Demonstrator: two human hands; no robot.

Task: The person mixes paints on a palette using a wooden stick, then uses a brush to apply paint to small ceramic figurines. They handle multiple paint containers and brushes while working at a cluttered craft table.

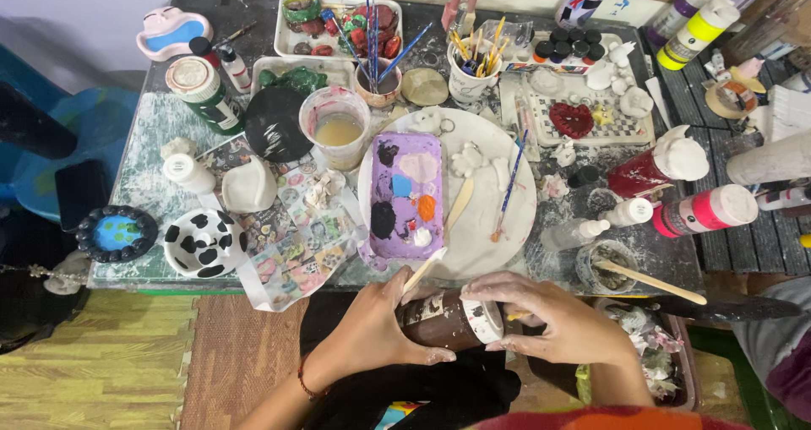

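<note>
From the head view, the left hand (372, 324) wraps its fingers (422, 356) around a brown bottle (443, 320) lying sideways below the tabletop (152, 134) edge, and also holds a wooden stick (439, 231) that slants up from it over the white plate (498, 227). The right hand (553, 316) closes its fingers (490, 288) over the bottle's white cap (486, 320). Just above the left fingers sits a purple palette (405, 195) dotted with paint; a blue brush (509, 185) lies on the plate beyond the right fingers.

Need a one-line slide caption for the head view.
Left hand and right hand hold a brown paint bottle below a cluttered craft table with a purple palette.
</note>
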